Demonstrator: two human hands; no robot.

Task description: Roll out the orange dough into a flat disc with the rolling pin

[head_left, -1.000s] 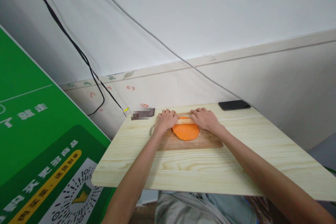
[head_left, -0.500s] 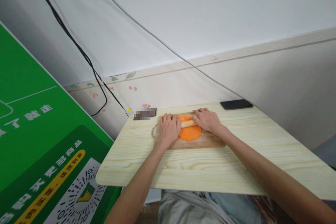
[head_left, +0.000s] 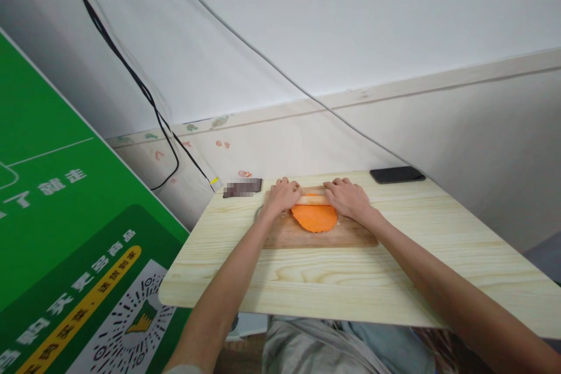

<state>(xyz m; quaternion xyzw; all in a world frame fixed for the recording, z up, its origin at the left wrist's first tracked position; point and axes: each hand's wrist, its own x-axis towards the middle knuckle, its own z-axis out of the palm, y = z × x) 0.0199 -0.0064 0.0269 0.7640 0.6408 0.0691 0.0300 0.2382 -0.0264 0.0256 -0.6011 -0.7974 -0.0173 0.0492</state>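
Dough (head_left: 314, 220), orange, flat and rounded, lies on a wooden board (head_left: 322, 239) on the grained worktop (head_left: 307, 283). The left hand (head_left: 284, 194) and right hand (head_left: 349, 197) curl over opposite ends of a pale, cylindrical rolling pin (head_left: 312, 200).

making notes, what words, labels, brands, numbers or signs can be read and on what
"了就走": tall green board, upper line.
"购买更多商品": same board, lower line; both starts cut off.
"买菜,送货到家": the board's yellow rounded strip; start unclear.
Dark pixelated rectangular device: unreadable.
Pale wooden rolling pin: none visible.
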